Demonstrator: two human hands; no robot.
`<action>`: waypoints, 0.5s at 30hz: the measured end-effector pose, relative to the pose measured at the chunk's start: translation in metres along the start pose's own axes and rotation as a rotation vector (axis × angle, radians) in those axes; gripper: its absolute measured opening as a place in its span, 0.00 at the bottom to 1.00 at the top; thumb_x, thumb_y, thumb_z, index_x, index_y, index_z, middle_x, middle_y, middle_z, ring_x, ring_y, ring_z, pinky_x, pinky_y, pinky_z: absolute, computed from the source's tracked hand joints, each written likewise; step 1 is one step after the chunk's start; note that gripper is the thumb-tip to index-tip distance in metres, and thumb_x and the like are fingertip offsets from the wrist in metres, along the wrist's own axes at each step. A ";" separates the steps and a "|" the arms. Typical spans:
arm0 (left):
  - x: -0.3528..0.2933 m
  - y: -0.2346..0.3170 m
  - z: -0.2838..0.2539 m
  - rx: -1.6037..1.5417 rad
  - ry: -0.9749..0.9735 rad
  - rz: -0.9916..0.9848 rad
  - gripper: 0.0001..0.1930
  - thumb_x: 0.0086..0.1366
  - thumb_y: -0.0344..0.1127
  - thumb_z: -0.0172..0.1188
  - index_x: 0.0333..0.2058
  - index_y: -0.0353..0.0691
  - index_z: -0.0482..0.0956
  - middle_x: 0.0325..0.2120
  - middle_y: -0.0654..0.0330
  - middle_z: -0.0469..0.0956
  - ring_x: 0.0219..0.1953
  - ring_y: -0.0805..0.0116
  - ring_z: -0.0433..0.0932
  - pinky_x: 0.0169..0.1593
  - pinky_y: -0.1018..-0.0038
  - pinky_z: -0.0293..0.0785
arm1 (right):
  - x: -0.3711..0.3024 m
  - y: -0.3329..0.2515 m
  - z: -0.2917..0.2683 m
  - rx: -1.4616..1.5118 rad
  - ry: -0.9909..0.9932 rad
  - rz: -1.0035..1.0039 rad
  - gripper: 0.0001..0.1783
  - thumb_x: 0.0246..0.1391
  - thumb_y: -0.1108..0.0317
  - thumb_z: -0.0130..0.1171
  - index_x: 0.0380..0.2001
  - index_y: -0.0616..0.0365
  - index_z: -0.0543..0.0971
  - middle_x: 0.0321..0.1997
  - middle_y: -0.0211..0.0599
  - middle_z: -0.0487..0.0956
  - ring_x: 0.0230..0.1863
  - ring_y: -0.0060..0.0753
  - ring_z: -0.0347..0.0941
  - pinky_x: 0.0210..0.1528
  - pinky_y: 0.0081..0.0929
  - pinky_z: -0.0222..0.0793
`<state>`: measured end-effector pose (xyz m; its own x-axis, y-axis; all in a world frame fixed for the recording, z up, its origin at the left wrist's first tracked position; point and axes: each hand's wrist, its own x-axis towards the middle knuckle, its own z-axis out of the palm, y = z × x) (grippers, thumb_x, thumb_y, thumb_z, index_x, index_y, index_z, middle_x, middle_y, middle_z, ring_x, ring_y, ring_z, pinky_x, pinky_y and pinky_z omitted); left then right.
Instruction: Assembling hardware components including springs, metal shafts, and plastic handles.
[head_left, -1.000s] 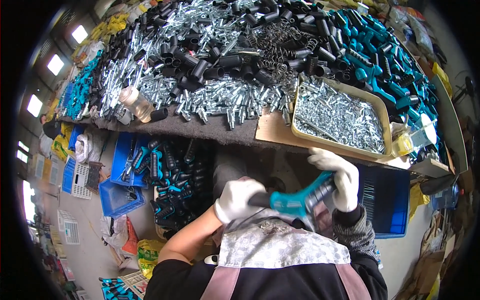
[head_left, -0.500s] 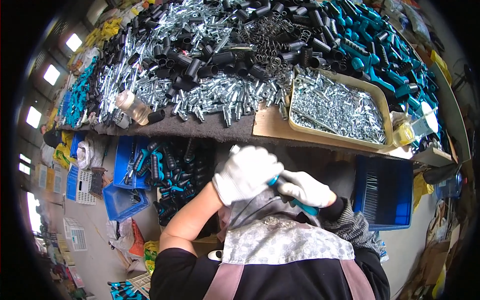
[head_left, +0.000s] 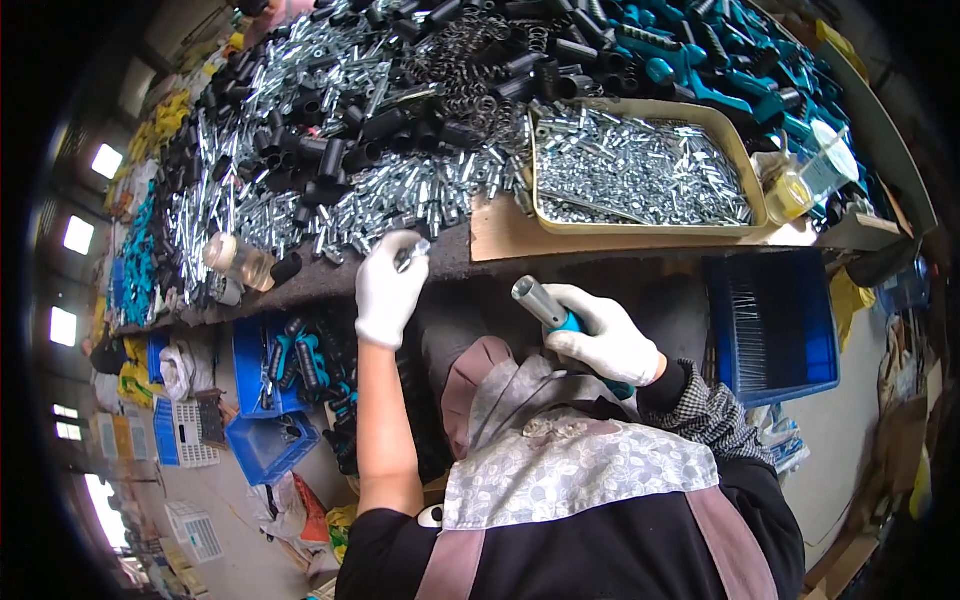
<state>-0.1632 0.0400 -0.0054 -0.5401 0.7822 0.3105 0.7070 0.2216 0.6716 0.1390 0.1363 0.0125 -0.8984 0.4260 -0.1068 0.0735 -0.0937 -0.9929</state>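
My left hand (head_left: pixel 390 295), in a white glove, is at the bench's front edge with its fingers closed on a small silvery metal fitting (head_left: pixel 417 253). Just beyond it lies a heap of similar shiny fittings (head_left: pixel 390 195). My right hand (head_left: pixel 608 338), also gloved, grips a teal-handled tool body (head_left: pixel 570 324) with a hollow metal tube (head_left: pixel 537 298) sticking out toward the upper left. The tube's open end faces up. Most of the handle is hidden by the glove. The two hands are apart.
A cream tray (head_left: pixel 650 228) of small metal parts stands on the bench, with coiled springs (head_left: pixel 470 75), black sleeves (head_left: pixel 330 160) and teal handles (head_left: pixel 690 70) around it. A clear bottle (head_left: pixel 240 262) is near the left edge. Blue bins (head_left: pixel 785 385) sit below.
My left hand has left the tool and moved left to the bench edge, where it now holds a metal fitting. My right hand keeps the tool, its metal tube now exposed.
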 end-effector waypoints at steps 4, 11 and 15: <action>-0.050 0.078 -0.008 -0.565 -0.210 -0.193 0.10 0.68 0.37 0.60 0.40 0.37 0.82 0.28 0.69 0.79 0.27 0.85 0.71 0.29 0.85 0.66 | 0.008 0.021 0.004 -0.489 0.156 -0.346 0.33 0.49 0.66 0.65 0.61 0.56 0.72 0.51 0.52 0.80 0.52 0.49 0.79 0.53 0.35 0.74; -0.068 0.083 -0.003 -0.437 -0.351 -0.106 0.09 0.69 0.35 0.62 0.39 0.33 0.81 0.28 0.64 0.80 0.30 0.80 0.74 0.35 0.80 0.72 | 0.000 0.012 0.010 -0.992 0.211 -0.378 0.31 0.46 0.63 0.69 0.57 0.51 0.75 0.34 0.41 0.78 0.33 0.46 0.79 0.35 0.38 0.74; -0.064 0.093 -0.008 -0.400 -0.436 -0.070 0.08 0.66 0.32 0.63 0.39 0.33 0.81 0.30 0.60 0.81 0.33 0.77 0.77 0.38 0.76 0.74 | -0.006 0.009 0.006 -0.970 0.171 -0.345 0.29 0.48 0.61 0.68 0.55 0.53 0.76 0.35 0.43 0.79 0.34 0.46 0.80 0.37 0.38 0.75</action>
<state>-0.0665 0.0058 0.0420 -0.2820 0.9594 0.0080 0.4035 0.1111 0.9082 0.1425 0.1276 0.0043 -0.8692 0.4208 0.2596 0.2088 0.7883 -0.5788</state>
